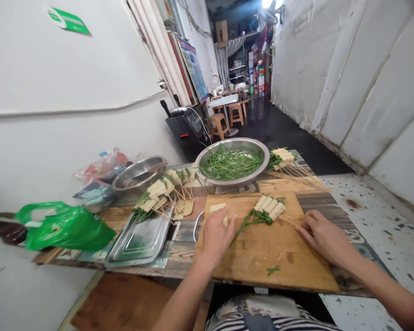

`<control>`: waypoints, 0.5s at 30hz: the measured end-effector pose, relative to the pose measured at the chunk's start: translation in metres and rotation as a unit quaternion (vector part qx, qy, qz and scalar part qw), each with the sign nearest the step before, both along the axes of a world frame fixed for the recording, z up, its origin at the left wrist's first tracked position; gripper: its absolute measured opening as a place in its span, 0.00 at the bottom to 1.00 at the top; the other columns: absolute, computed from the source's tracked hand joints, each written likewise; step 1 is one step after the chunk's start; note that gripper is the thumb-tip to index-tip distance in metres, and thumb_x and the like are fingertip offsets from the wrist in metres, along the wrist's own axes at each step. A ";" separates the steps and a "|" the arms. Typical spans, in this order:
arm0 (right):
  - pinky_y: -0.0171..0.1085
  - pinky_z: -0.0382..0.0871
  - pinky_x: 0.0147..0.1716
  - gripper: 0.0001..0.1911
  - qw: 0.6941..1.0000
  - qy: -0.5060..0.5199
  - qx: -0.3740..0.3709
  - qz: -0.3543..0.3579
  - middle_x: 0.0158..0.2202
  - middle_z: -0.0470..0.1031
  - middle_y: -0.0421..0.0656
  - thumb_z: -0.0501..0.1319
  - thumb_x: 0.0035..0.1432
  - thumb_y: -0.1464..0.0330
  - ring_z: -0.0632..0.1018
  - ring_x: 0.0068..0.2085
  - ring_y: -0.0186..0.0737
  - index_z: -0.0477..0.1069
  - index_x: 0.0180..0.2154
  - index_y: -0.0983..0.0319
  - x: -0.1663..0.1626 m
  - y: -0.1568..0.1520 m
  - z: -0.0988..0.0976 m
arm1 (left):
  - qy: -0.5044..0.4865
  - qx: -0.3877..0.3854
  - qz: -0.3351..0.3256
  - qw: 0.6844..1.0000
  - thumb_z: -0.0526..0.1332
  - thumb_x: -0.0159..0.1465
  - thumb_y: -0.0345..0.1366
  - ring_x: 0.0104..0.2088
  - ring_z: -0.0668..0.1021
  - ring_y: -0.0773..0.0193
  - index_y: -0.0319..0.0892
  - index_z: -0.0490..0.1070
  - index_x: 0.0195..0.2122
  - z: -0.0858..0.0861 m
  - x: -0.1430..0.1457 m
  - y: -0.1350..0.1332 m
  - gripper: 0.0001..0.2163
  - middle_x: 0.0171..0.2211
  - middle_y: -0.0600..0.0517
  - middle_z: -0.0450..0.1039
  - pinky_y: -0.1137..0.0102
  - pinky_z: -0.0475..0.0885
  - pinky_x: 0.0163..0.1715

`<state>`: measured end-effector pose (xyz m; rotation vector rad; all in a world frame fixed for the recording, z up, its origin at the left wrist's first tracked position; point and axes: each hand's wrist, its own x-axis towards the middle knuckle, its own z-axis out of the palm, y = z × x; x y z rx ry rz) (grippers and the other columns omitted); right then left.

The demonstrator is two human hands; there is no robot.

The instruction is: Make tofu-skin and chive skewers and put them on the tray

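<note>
My left hand (215, 234) is over the left part of the wooden cutting board (265, 257), its fingers curled on a pale piece of tofu skin (225, 220). Another flat piece of it lies just beyond the knuckles. Toward the board's middle lies a skewer of tofu skin rolls (269, 207) with chives inside, green ends sticking out. My right hand (319, 234) pinches the bare end of that skewer's thin stick (290, 221) at the board's right side. A few long chives (240, 227) stretch between the left hand and the rolls.
Behind the board stands a steel basin (232, 181) of chives. Finished skewers (158, 191) rest on a metal tray (141, 239) at left; more skewers (283, 157) lie at right. A green plastic bag (67, 227) and a steel bowl (138, 164) sit farther left. A chive scrap (273, 270) lies near the front edge.
</note>
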<state>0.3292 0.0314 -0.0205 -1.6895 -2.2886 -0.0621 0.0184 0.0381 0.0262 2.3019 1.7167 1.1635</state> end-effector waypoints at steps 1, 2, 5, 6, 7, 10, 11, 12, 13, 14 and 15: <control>0.36 0.64 0.27 0.21 1.000 0.008 -0.016 0.002 0.36 0.69 0.46 0.47 0.67 0.60 0.71 0.28 0.34 0.68 0.28 0.63 0.002 0.001 0.000 | 0.001 0.008 -0.006 1.000 0.58 0.63 0.35 0.41 0.79 0.57 0.40 0.73 0.48 -0.005 -0.007 -0.008 0.13 0.40 0.45 0.78 0.60 0.75 0.44; 0.36 0.63 0.27 0.21 1.000 0.016 -0.024 0.005 0.36 0.69 0.45 0.46 0.67 0.59 0.71 0.27 0.34 0.68 0.29 0.63 0.003 0.002 -0.001 | 0.002 0.018 -0.013 1.000 0.57 0.64 0.34 0.42 0.79 0.58 0.41 0.73 0.48 -0.011 -0.014 -0.016 0.13 0.40 0.45 0.78 0.61 0.75 0.45; 0.36 0.64 0.29 0.22 0.999 0.040 -0.012 0.008 0.35 0.70 0.44 0.46 0.67 0.57 0.72 0.29 0.36 0.69 0.30 0.61 0.013 0.005 -0.005 | 0.004 0.040 -0.016 0.999 0.56 0.64 0.32 0.43 0.78 0.59 0.40 0.73 0.47 -0.029 -0.028 -0.032 0.12 0.41 0.45 0.78 0.62 0.75 0.45; 0.36 0.64 0.30 0.21 0.999 0.044 -0.003 0.003 0.34 0.70 0.44 0.47 0.66 0.56 0.72 0.30 0.37 0.68 0.29 0.61 0.017 0.007 -0.005 | 0.004 0.040 -0.011 0.999 0.56 0.65 0.32 0.43 0.78 0.59 0.41 0.73 0.47 -0.035 -0.032 -0.035 0.11 0.41 0.45 0.77 0.61 0.75 0.46; 0.37 0.64 0.31 0.21 0.999 0.044 0.006 -0.004 0.34 0.70 0.44 0.47 0.66 0.55 0.73 0.31 0.38 0.68 0.29 0.61 0.022 0.010 -0.006 | 0.004 0.038 -0.006 0.999 0.56 0.65 0.31 0.44 0.77 0.59 0.41 0.73 0.47 -0.041 -0.036 -0.036 0.11 0.42 0.45 0.77 0.61 0.74 0.46; 0.38 0.64 0.31 0.22 0.998 0.037 0.032 -0.034 0.34 0.71 0.45 0.48 0.65 0.53 0.73 0.32 0.40 0.67 0.28 0.60 0.037 0.021 -0.008 | 0.011 0.022 0.009 1.000 0.56 0.64 0.30 0.47 0.76 0.57 0.42 0.73 0.48 -0.055 -0.045 -0.031 0.12 0.44 0.45 0.75 0.59 0.73 0.48; 0.38 0.64 0.30 0.22 0.998 0.032 0.038 -0.044 0.35 0.72 0.44 0.48 0.64 0.52 0.73 0.32 0.40 0.67 0.28 0.59 0.041 0.026 -0.009 | 0.018 0.015 0.014 1.000 0.56 0.64 0.29 0.47 0.75 0.57 0.42 0.73 0.48 -0.058 -0.048 -0.029 0.13 0.45 0.45 0.75 0.59 0.72 0.48; 0.38 0.64 0.29 0.22 0.998 0.024 0.041 -0.051 0.36 0.72 0.44 0.48 0.64 0.52 0.74 0.32 0.40 0.67 0.28 0.59 0.044 0.030 -0.010 | 0.026 0.006 0.020 0.999 0.57 0.64 0.29 0.47 0.75 0.57 0.43 0.73 0.47 -0.059 -0.050 -0.026 0.12 0.45 0.45 0.74 0.58 0.72 0.48; 0.39 0.63 0.28 0.22 0.998 0.015 0.043 -0.053 0.36 0.73 0.44 0.48 0.63 0.51 0.74 0.31 0.41 0.68 0.28 0.59 0.046 0.034 -0.012 | 0.035 -0.003 0.025 0.999 0.57 0.63 0.29 0.47 0.75 0.56 0.43 0.73 0.47 -0.060 -0.051 -0.023 0.12 0.45 0.45 0.74 0.58 0.72 0.48; 0.39 0.63 0.27 0.22 0.998 0.010 0.045 -0.048 0.37 0.73 0.44 0.49 0.63 0.51 0.74 0.31 0.41 0.68 0.28 0.58 0.047 0.037 -0.015 | 0.044 -0.015 0.031 0.998 0.58 0.63 0.29 0.47 0.74 0.56 0.43 0.73 0.46 -0.060 -0.052 -0.021 0.11 0.45 0.46 0.74 0.57 0.71 0.48; 0.40 0.63 0.26 0.21 0.998 0.008 0.045 -0.037 0.37 0.73 0.44 0.50 0.62 0.50 0.75 0.31 0.42 0.68 0.28 0.57 0.047 0.039 -0.017 | 0.054 -0.028 0.036 0.998 0.59 0.62 0.29 0.47 0.74 0.56 0.43 0.73 0.45 -0.060 -0.052 -0.019 0.11 0.45 0.46 0.73 0.57 0.71 0.47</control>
